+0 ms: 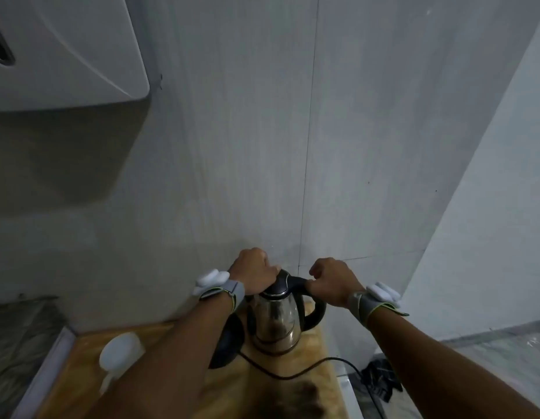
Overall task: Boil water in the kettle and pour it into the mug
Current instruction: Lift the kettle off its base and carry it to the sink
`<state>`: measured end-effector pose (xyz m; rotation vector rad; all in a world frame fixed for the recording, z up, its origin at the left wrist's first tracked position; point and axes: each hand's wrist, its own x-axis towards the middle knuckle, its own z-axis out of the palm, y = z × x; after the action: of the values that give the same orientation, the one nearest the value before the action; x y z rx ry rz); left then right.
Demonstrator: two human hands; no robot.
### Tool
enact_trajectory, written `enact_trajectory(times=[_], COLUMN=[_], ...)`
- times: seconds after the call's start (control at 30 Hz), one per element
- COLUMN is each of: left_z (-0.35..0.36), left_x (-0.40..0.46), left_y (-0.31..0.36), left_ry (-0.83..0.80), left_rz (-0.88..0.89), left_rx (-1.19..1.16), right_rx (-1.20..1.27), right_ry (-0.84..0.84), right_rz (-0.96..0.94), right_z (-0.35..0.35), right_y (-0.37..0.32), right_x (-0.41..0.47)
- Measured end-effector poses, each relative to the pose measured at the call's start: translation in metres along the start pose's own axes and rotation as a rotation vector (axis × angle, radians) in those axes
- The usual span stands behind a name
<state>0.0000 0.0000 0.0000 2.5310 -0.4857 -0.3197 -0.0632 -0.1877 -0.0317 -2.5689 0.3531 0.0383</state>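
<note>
Near edge: two forearms reached in, each with a grey wrist strap carrying a white sensor; one white mug sat near-left on the wooden counter, lying partly under the left forearm; one black cord trailed right from one black base, mostly hidden behind the left arm. Further in: one steel kettle stood upright on the counter just right of the base, not seated on it as far as I could tell. Left hand sat curled over the black lid; right hand was clamped round the top of the black handle. Handling call: rigid steel shell, smooth and likely slick, heavy if filled, hot after boiling; handle is the only sane grip; lid hand only steadies. Far: plain grey wall, one white appliance top-left.
</note>
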Motion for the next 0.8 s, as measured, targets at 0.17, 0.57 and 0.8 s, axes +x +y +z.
enact_trajectory(times=[0.17,0.57,0.8], left_z=[0.014,0.032,0.036], left_x=[0.009,0.025,0.030], left_y=[-0.007,-0.023,-0.021], left_ry=[0.010,0.026,0.042], left_rz=[-0.037,-0.069,-0.055], left_rx=[-0.007,-0.028,0.011], right_rx=[0.008,0.074,0.071], right_ry=[-0.060,-0.109,-0.132], right_rz=[0.026,0.025,0.106], right_z=[0.013,0.044,0.054], right_y=[0.011,0.023,0.029], right_x=[0.005,0.020,0.028])
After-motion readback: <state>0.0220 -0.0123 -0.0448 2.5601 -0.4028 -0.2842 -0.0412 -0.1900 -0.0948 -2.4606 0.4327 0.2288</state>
